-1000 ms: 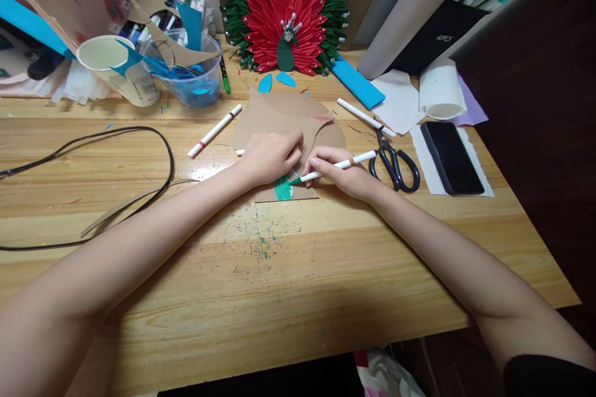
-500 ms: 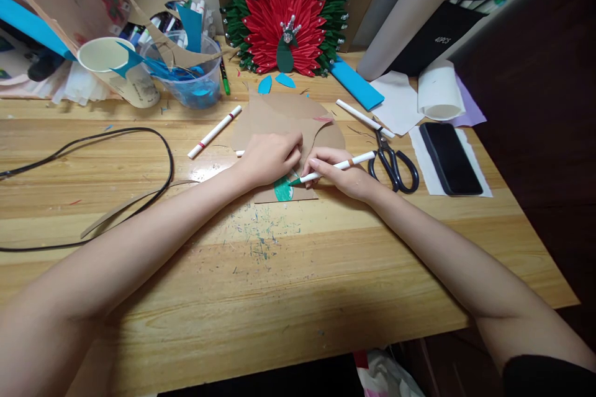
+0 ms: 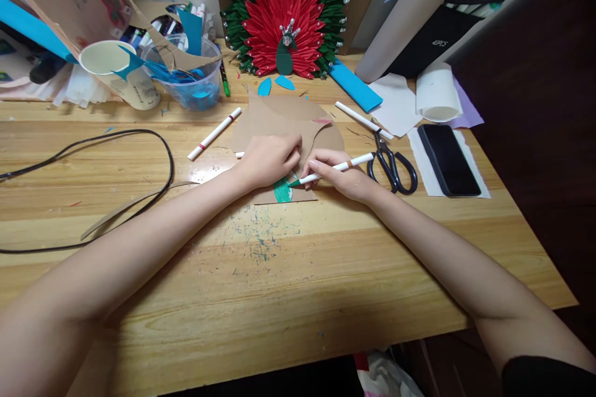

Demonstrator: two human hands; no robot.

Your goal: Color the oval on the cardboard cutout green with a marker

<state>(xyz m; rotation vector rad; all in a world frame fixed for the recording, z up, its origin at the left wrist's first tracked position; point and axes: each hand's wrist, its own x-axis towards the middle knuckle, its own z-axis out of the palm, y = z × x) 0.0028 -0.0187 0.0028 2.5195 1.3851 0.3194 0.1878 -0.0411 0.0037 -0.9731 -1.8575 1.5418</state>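
My right hand (image 3: 336,175) is closed around a white marker pen (image 3: 347,165) with an orange-brown band. The pen's green tip touches a green-coloured patch (image 3: 282,191), which has a small pale spot at its lower right. Under both hands lies brown cardboard (image 3: 279,115), with a rounded sheet at the back and a straight-edged piece in front. My left hand (image 3: 272,158) rests on the cardboard just above the patch, its fingers curled in. Whatever those fingers grip, if anything, is hidden beneath them.
Black-handled scissors (image 3: 393,167) and a phone (image 3: 449,160) lie to the right. White markers (image 3: 215,133) flank the cardboard. A paper cup (image 3: 125,77) and a plastic tub (image 3: 198,90) stand back left. A red and green paper peacock (image 3: 285,18) stands behind. A black cable (image 3: 170,161) loops at left.
The view has shifted very slightly. Both hands and the pen stay in nearly the same place, with the tip still on the green patch.
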